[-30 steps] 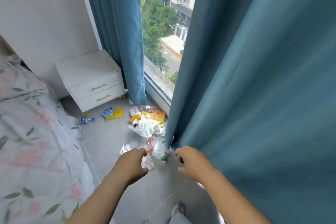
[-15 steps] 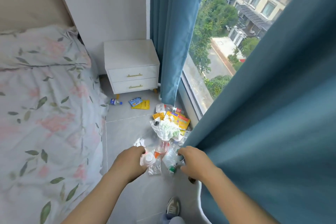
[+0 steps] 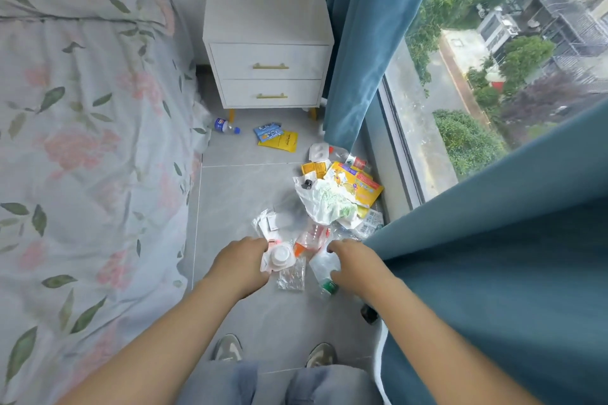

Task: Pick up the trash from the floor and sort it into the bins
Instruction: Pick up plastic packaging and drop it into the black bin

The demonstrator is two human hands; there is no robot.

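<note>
Your hands are apart, each busy: your left hand grips a spouted pouch by its side, and your right hand curls round a clear bottle above its green cap, both over the floor just short of the litter pile beside the curtain. Both look light. The bottle's thin wall will likely buckle and slip, so hold it near the stiffer neck; take the soft pouch at its rigid cap. No bins are in view.
</note>
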